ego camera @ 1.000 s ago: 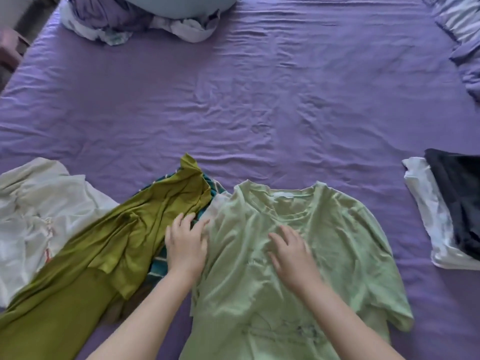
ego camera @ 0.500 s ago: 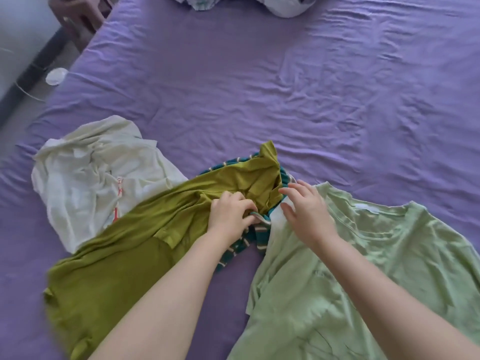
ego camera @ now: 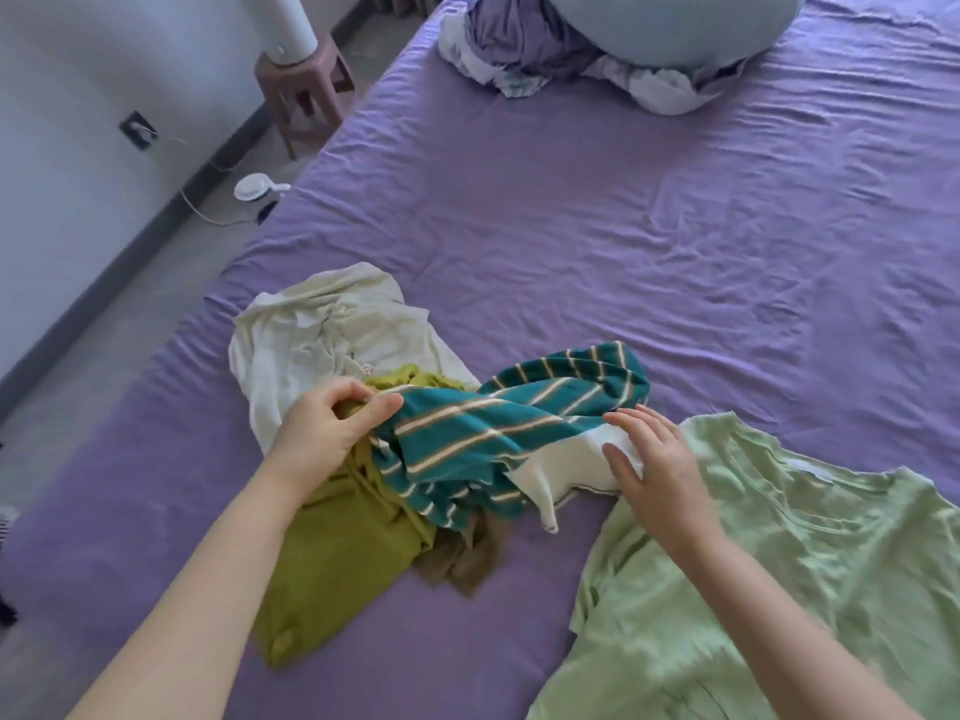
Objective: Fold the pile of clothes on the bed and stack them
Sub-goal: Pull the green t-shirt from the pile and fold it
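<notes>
A purple bed [ego camera: 597,241] is filling most of the view, its sheet wrinkling all over; its right side and near edge are running out of frame.

At the far edge, a pale blue cushion [ego camera: 675,23] is sitting on crumpled bedding [ego camera: 519,49], with its top cut off.

Along the near right side, a light green shirt [ego camera: 779,563] is lying flat, collar toward the far edge, with its right sleeve and hem cut off.

Near the left edge, a cream garment [ego camera: 311,345] is lying bunched, its shape hard to read.

Just nearer than it, an olive garment [ego camera: 332,569] is trailing toward the near edge, partly hiding under the arm.

A teal striped shirt [ego camera: 493,433] is draping across the olive one and reaching over to the green shirt's collar. A white panel of it is showing under the right hand.

A small brown piece [ego camera: 462,558] is peeking out beneath the striped shirt; what it is cannot be told.

The left hand [ego camera: 327,428] is pinching the striped shirt's edge between thumb and curled fingers, lifting it off the olive garment.

The right hand [ego camera: 649,454] is resting on the white panel, fingers straight and slightly spread; whether the thumb is gripping the cloth cannot be told.

Beyond the bed's left edge, a pink stool [ego camera: 301,90] is standing on the floor by the wall, holding a white cylinder whose top is cut off.
</notes>
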Demonstrator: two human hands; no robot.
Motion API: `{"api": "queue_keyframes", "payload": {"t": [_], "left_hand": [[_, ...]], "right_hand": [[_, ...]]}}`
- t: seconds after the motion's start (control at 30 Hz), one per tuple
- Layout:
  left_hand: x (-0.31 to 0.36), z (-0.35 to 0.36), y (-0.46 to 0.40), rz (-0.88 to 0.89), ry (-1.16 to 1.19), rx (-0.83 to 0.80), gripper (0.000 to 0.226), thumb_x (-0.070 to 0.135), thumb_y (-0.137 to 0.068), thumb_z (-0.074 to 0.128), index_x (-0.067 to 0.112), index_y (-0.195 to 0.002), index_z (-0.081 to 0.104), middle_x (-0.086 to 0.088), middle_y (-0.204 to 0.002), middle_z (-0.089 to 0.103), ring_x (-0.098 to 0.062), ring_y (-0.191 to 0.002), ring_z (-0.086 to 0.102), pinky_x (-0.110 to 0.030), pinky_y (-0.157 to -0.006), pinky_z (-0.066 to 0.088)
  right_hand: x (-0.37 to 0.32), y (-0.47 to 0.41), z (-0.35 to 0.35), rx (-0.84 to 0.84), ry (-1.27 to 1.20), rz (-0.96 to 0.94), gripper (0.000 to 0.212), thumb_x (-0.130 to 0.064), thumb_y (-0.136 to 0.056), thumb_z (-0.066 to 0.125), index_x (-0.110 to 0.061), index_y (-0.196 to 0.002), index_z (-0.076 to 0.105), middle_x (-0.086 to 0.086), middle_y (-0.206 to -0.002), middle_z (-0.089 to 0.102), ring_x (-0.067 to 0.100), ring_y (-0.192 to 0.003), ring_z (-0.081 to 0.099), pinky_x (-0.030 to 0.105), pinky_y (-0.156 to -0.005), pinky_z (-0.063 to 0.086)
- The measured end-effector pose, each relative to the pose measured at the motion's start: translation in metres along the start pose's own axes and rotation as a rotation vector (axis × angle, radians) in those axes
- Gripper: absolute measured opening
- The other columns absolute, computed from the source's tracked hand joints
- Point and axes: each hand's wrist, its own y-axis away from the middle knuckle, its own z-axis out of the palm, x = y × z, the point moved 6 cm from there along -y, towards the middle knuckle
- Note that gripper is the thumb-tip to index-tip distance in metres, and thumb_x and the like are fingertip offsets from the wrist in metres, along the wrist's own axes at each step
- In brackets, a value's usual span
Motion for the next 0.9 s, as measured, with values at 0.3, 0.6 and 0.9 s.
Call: {"api": "queue_keyframes", "payload": {"t": [0.3, 0.6, 0.9], "left_hand": [[0.003, 0.059, 0.024, 0.145, -0.665, 0.236, 0.02, 0.012, -0.08, 0.069, 0.01, -0.099, 0.065, -0.014, -0.109, 0.056, -0.036, -0.101, 0.051, -0.045, -0.088, 0.043], [0.019, 0.236, 0.027, 0.396, -0.882, -0.13, 0.056, 0.049, -0.09, 0.053, 0.043, -0.141, 0.033, -0.003, -0.157, 0.015, -0.028, -0.146, 0.003, -0.057, -0.113, -0.008], [-0.041, 0.187, -0.049, 0.278, -1.094, -0.171, 0.063, 0.074, -0.083, 0.035, 0.051, -0.141, 0.03, -0.002, -0.13, 0.044, -0.024, -0.124, 0.037, -0.05, -0.113, 0.005]], "right_hand": [[0.041, 0.035, 0.01, -0.128, 0.018, 0.182, 0.03, -0.01, -0.089, 0.062, -0.006, -0.119, 0.062, 0.011, -0.119, 0.062, 0.027, -0.117, 0.051, 0.034, -0.1, 0.037], [0.088, 0.02, 0.014, -0.224, 0.196, 0.14, 0.039, -0.025, -0.093, 0.057, -0.014, -0.13, 0.054, 0.004, -0.132, 0.055, 0.023, -0.126, 0.041, 0.029, -0.104, 0.029], [0.043, -0.055, 0.103, -0.377, -0.132, 0.185, 0.074, -0.049, -0.089, 0.056, -0.039, -0.149, 0.012, 0.005, -0.16, -0.004, 0.02, -0.146, -0.001, 0.032, -0.115, 0.01]]}}
